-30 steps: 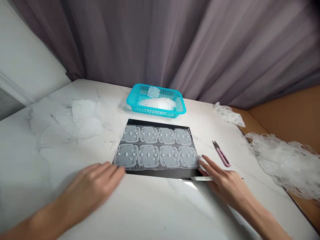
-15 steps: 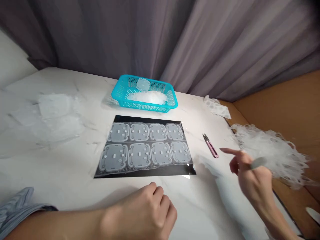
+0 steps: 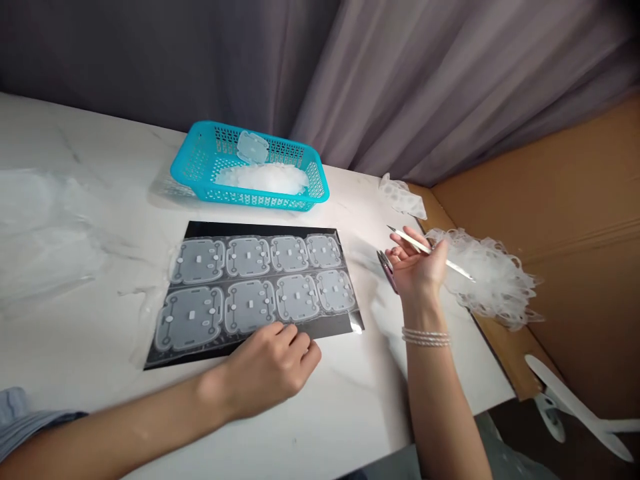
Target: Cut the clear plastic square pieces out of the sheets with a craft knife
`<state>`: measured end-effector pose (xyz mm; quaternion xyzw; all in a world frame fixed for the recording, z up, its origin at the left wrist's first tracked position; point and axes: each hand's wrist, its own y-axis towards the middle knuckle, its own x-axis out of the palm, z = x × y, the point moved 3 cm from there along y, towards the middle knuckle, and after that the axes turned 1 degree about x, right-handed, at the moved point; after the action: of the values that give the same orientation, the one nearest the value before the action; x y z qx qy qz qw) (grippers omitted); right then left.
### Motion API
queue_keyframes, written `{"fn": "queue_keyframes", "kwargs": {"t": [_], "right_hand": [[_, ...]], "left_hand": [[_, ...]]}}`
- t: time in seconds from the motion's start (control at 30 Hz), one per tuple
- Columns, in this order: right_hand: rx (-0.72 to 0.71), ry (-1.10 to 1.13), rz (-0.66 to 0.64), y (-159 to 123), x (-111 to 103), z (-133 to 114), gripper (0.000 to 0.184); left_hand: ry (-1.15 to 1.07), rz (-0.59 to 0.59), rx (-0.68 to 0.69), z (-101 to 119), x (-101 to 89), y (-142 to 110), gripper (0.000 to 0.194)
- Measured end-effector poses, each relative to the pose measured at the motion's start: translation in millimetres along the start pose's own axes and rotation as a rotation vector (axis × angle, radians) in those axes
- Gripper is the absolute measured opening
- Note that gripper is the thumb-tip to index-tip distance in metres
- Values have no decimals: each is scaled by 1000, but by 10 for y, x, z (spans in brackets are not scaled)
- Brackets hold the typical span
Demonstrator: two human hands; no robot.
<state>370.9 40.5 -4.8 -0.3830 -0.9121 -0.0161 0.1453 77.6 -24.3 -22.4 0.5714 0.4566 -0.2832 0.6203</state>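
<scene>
My left hand rests in a loose fist by the front edge of a black sheet; nothing shows in its curled fingers. On that sheet lie two rows of translucent plastic pieces, rounded squares with small raised studs, joined in a film. To the right, my right hand is turned palm up, with a slim white pen-shaped tool gripped under the thumb. The tool's dark pointed tip faces left, toward the back. Thread snips lie just left of that hand, partly hidden by its fingers.
A blue perforated basket behind the sheet holds a heap of white translucent pieces. Tangled clear plastic scraps pile at the right edge beside a cardboard wall. Clear plastic bags lie at left. A grey curtain hangs behind.
My right hand has moved left and turned palm up beside the snips; the white tool now shows clearly in it. The left fist now meets the sheet's front edge. The view has shifted.
</scene>
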Motion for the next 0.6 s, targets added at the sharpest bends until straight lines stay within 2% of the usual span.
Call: {"fn": "queue_keyframes", "kwargs": {"t": [0.2, 0.33, 0.47, 0.6], "right_hand": [[-151, -12, 150, 82, 133, 250, 55], [-213, -25, 118, 15, 249, 340, 43], [-193, -45, 74, -33, 340, 422, 36], [-99, 30, 60, -21, 332, 475, 36]], "left_hand": [[-149, -43, -50, 15, 25, -60, 11], [-207, -64, -65, 13, 13, -82, 16], [-207, -74, -51, 8, 16, -93, 19], [-189, -45, -42, 17, 30, -52, 13]]}}
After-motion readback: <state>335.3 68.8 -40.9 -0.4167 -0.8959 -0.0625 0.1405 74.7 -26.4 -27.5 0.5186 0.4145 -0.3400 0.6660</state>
